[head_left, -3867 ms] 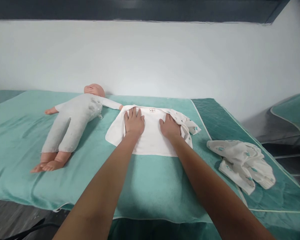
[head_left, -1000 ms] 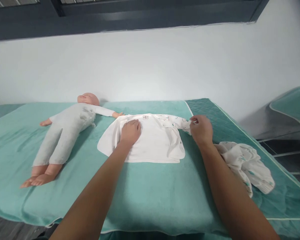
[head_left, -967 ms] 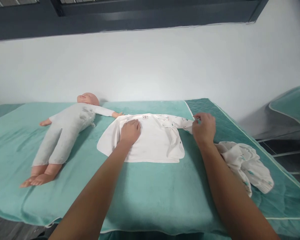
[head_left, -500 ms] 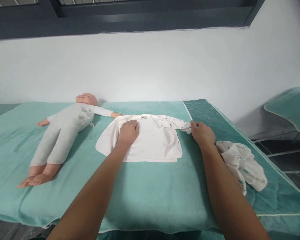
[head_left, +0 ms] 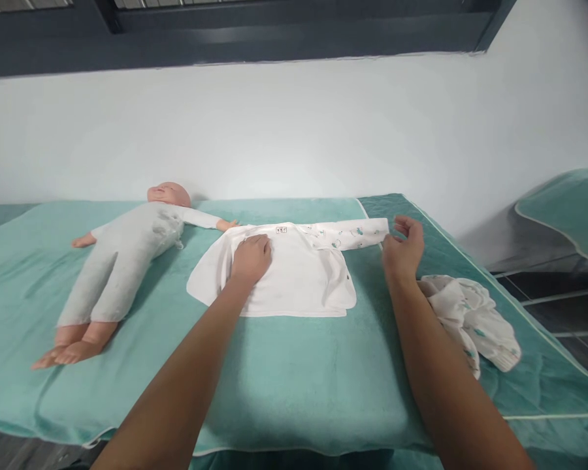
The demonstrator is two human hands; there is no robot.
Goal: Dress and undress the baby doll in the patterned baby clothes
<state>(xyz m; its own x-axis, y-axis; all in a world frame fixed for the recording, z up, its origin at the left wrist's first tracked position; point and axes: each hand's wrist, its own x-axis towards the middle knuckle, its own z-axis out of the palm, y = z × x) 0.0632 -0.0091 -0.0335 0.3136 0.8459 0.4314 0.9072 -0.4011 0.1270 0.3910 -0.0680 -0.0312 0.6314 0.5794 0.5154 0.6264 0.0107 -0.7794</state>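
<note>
Baby shirt (head_left: 304, 281) is spread on teal cover (head_left: 294, 378), beside doll (head_left: 132, 241). Front is pressed by left hand (head_left: 252, 258), fingers together; right hand (head_left: 404, 245) is placed at sleeve cuff (head_left: 383, 230), fingers partly spread; whether cloth is pinched by either can't be told. Likely soft, light; best gripped by cuff edge.

Baby shirt (head_left: 298, 284) lies mid-bed, on the bed cover (head_left: 294, 385), before me. My left hand (head_left: 251, 259) is on its left half, just below the collar. The shirt's sleeve (head_left: 355, 234) extends right from the upper right of the body; my right hand (head_left: 402, 249) is at its cuff end. Left of the shirt: doll (head_left: 122, 261), head toward the wall (head_left: 294, 130), feet toward my edge, one arm reaching to just beside the shirt's upper left. Right of the shirt: baby garment (head_left: 485, 320), partly behind my right forearm. Wall stands behind the bed, window frame (head_left: 294, 36) above
</note>
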